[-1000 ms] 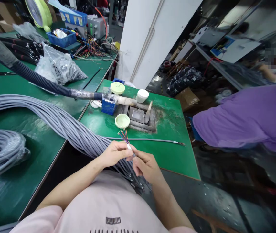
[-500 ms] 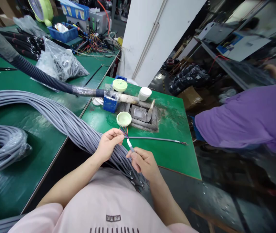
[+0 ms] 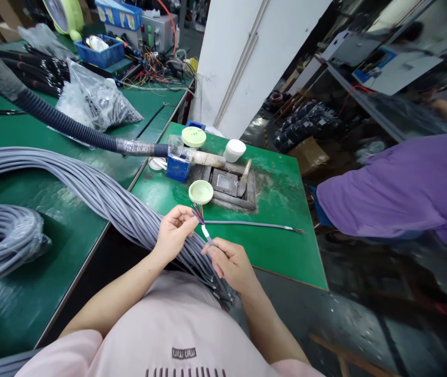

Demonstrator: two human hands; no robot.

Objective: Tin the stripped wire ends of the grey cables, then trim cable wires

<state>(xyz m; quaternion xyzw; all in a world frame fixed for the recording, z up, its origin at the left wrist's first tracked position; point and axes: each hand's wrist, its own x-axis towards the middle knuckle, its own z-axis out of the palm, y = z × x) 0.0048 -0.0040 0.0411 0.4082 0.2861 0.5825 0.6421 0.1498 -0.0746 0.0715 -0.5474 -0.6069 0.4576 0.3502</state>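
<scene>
A second ago both hands met at the cable's white band; now the left hand [image 3: 178,230] has drawn apart, thumb and fingertips pinching the coloured wires [image 3: 199,211], while the right hand [image 3: 227,262] grips the grey cable [image 3: 210,241] below the now exposed white band [image 3: 205,231]. That cable end is held up near the left end of the bench's [image 3: 282,256] near edge. Characters on the shirt patch [image 3: 183,353] and marks on the pale green lid [image 3: 194,136], by the bench's far left corner, cannot be read with certainty.
</scene>
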